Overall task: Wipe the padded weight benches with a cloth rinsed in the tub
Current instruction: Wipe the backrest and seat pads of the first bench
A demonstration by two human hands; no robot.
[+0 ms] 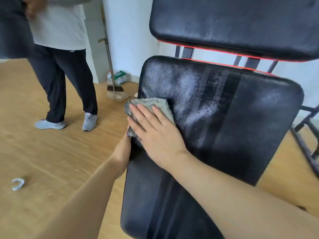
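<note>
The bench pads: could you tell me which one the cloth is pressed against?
The middle pad, where the right hand presses the cloth at its left edge, not the top pad or the nearest pad.

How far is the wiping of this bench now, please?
Done, it seems: wet streaks run down the centre of the middle pad. In hand: the right hand presses the grey cloth flat on that pad's left edge, with the left hand at the cloth's lower corner. Left: the pad's dull right side, and probably the upper pad.
</note>
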